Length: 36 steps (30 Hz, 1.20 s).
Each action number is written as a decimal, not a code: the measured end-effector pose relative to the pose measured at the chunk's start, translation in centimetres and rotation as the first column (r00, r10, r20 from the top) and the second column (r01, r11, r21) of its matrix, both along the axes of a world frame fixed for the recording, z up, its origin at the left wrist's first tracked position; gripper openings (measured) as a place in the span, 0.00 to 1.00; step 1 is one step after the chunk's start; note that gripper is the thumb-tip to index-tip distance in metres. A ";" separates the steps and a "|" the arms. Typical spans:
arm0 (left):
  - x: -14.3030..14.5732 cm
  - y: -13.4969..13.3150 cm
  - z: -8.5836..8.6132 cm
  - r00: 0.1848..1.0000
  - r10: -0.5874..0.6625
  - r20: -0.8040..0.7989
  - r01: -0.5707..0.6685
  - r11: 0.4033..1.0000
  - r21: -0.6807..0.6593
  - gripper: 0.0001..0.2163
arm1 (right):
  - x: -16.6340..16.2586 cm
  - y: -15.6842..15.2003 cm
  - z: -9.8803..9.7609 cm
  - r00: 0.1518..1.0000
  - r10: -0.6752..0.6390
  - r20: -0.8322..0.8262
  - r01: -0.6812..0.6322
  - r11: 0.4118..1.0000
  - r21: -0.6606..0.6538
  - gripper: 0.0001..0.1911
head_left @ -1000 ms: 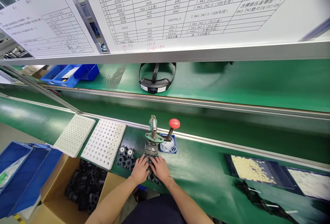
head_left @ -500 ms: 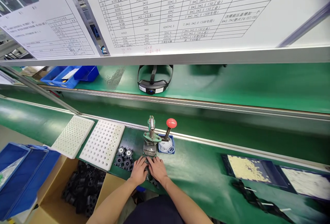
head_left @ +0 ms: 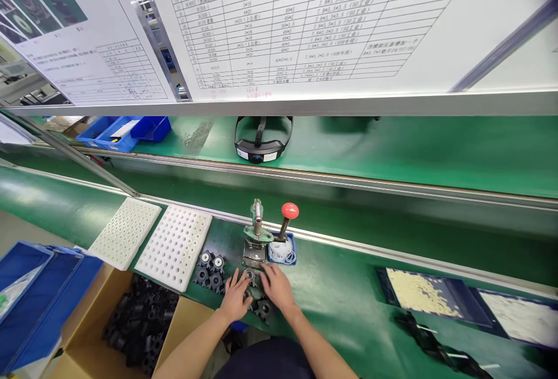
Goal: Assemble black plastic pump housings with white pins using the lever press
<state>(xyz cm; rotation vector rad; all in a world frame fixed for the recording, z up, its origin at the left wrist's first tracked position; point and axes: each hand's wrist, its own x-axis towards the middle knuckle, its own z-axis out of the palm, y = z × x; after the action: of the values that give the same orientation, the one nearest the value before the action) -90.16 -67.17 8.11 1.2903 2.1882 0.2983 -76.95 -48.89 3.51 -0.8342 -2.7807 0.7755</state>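
Note:
Both my hands rest on the green bench just in front of a small hand press [head_left: 257,239] with a red knob lever [head_left: 289,211]. My left hand [head_left: 235,296] lies palm down with fingers spread, fingertips by a black gear-like part [head_left: 250,276] at the press base. My right hand [head_left: 277,287] sits beside it, fingers curled over more black parts [head_left: 264,308]. Whether either hand grips a part is hidden. A cluster of black gear-like parts [head_left: 210,267] stands left of the press.
Two white perforated trays [head_left: 174,244] lie to the left. A cardboard box of black parts [head_left: 135,324] and blue bins [head_left: 35,292] sit below left. A small blue tray of white rings [head_left: 283,251] is behind the press. Trays of pale small pieces [head_left: 421,293] lie right. A headset [head_left: 261,143] rests beyond.
My hands have parted slightly and drawn a little back from the press base, uncovering a black part between them. The view has tilted up a bit.

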 end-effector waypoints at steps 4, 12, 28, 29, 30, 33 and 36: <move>0.4 -0.8 -0.3 0.999 -0.041 -0.030 0.041 0.999 0.002 0.29 | 1.4 5.4 -0.9 0.961 -0.270 0.049 0.270 0.963 0.007 0.23; 0.7 -1.2 -1.1 0.994 -0.075 -0.077 0.074 0.997 -0.019 0.30 | 1.5 9.9 -1.9 0.966 -0.229 0.122 0.235 0.971 -0.036 0.11; 2.1 -1.1 0.0 0.989 -0.079 -0.126 0.077 0.997 -0.020 0.29 | 1.6 12.1 -0.9 0.958 -0.288 0.009 0.285 0.943 -0.173 0.11; 2.4 -1.0 0.0 0.988 -0.084 -0.129 0.084 0.996 -0.009 0.29 | 1.8 12.2 -0.9 0.956 -0.292 0.003 0.288 0.941 -0.179 0.11; 2.7 -0.8 0.0 0.987 -0.095 -0.130 0.096 0.995 0.002 0.28 | 1.8 12.2 -1.0 0.956 -0.294 0.002 0.289 0.939 -0.184 0.12; 3.4 -0.3 0.1 0.980 -0.165 -0.111 0.168 0.986 0.020 0.28 | 1.4 12.0 -1.4 0.959 -0.282 0.019 0.280 0.939 -0.198 0.11; 3.8 0.4 0.0 0.964 -0.257 -0.069 0.259 0.966 0.020 0.31 | 0.5 11.9 -1.7 0.960 -0.277 0.029 0.277 0.937 -0.214 0.07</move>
<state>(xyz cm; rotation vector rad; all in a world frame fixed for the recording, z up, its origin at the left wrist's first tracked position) -86.41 -66.74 8.15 1.6020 2.0439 0.1874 -76.42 -36.94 1.79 -1.2297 -2.5256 1.0328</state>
